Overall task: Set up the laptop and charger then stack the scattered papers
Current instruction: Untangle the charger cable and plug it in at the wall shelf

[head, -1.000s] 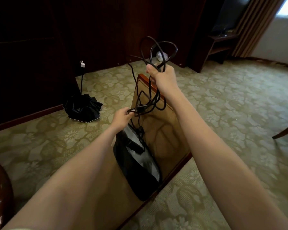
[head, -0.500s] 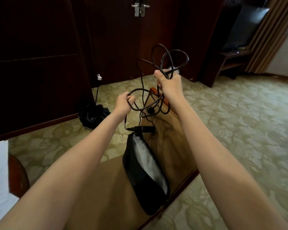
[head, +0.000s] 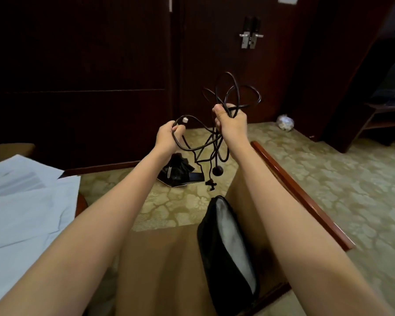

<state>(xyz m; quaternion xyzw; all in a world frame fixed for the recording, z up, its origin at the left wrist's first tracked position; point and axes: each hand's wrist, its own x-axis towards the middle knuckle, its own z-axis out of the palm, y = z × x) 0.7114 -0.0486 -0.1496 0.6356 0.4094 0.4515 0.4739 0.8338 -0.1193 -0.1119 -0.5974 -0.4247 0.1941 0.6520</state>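
Observation:
Both my hands hold a tangled black charger cable up in front of me. My right hand grips the bundle of loops, which stick up above the fist. My left hand holds a lower loop with a small white tag on it. Loose cable ends, a round plug and a connector hang down between the hands. Below them a black laptop sleeve lies open on a tan seat. Scattered white papers cover a table at the left.
A wooden rail edges the seat on the right. A folded black umbrella lies on the patterned carpet ahead. Dark wood panels and a door with a lock stand behind. A crumpled white ball sits by the wall.
The view has swung left and up, bringing the papers into sight. My left hand has risen and moved apart from the right, pulling a loop out of the bundle.

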